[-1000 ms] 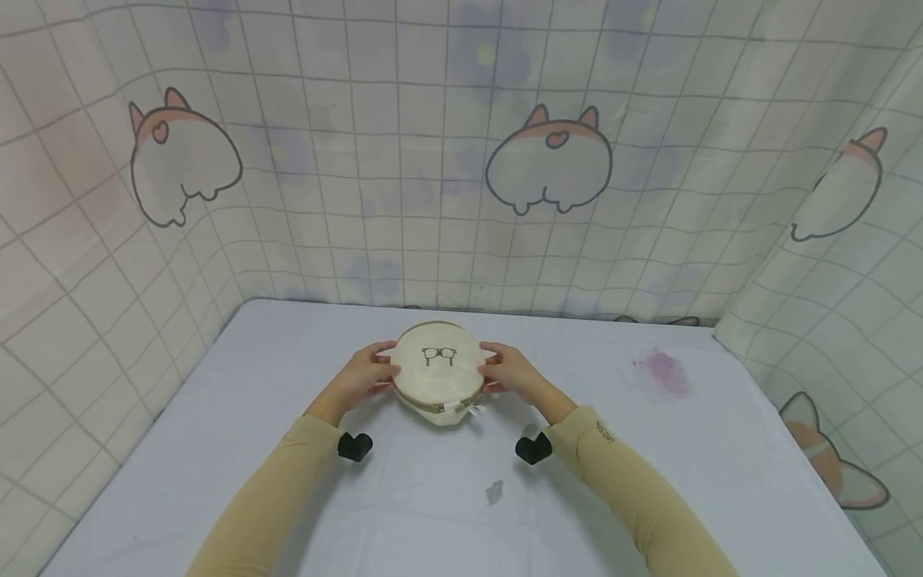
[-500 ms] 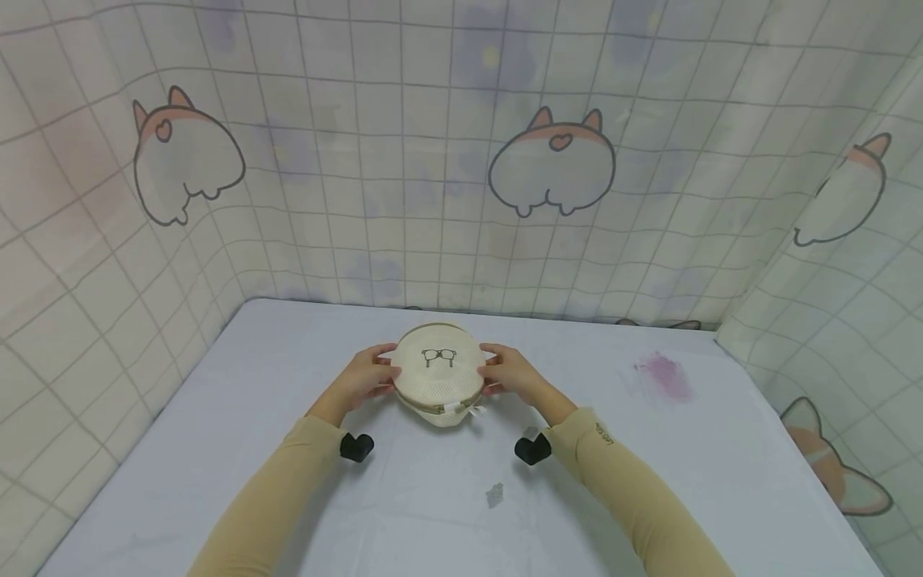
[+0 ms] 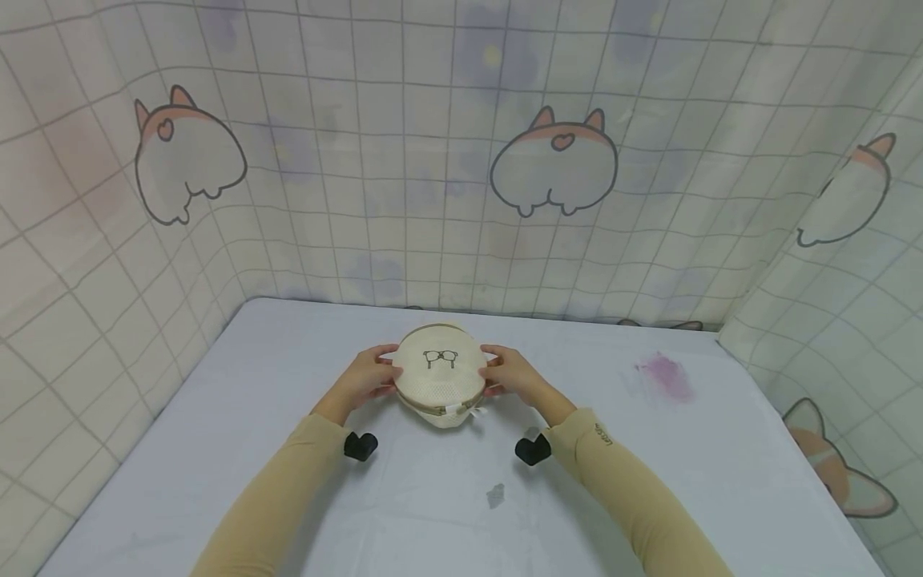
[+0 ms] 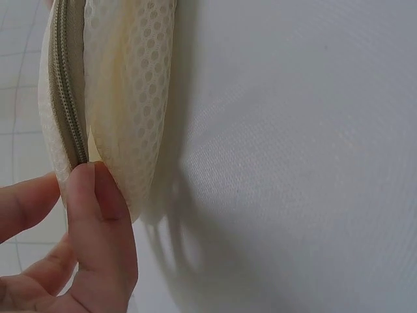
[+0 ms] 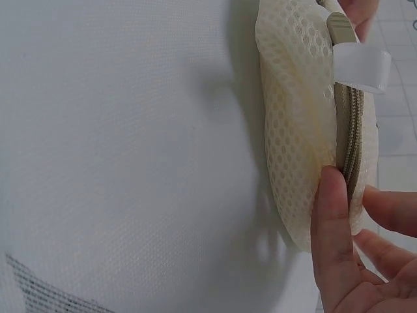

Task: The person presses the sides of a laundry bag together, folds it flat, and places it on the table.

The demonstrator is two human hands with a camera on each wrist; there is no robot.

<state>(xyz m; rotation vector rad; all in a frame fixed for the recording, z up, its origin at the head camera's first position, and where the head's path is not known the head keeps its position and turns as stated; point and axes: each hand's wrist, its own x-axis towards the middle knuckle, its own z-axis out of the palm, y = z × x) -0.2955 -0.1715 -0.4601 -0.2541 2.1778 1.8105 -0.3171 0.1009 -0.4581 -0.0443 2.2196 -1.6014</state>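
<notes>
A round cream mesh laundry bag (image 3: 440,381) with a line drawing of glasses on top rests at the table's far middle. My left hand (image 3: 364,377) grips its left side, thumb at the brown zipper (image 4: 70,91) in the left wrist view. On the opposite side my right hand (image 3: 512,375) holds the rim between thumb and fingers. The zipper runs shut along the edge that the right wrist view shows, where a white tag (image 5: 361,67) sticks out beside the zipper's end. Something pale yellow shows faintly through the mesh.
The bag lies on a white-covered table (image 3: 613,497). A pink stain (image 3: 667,375) marks its right side and a grey patch (image 3: 495,495) its front. A grid-patterned curtain (image 3: 418,200) with dog drawings stands behind and along both sides.
Both hands keep their hold on the laundry bag, which stays in place. The whole view has shifted very slightly.
</notes>
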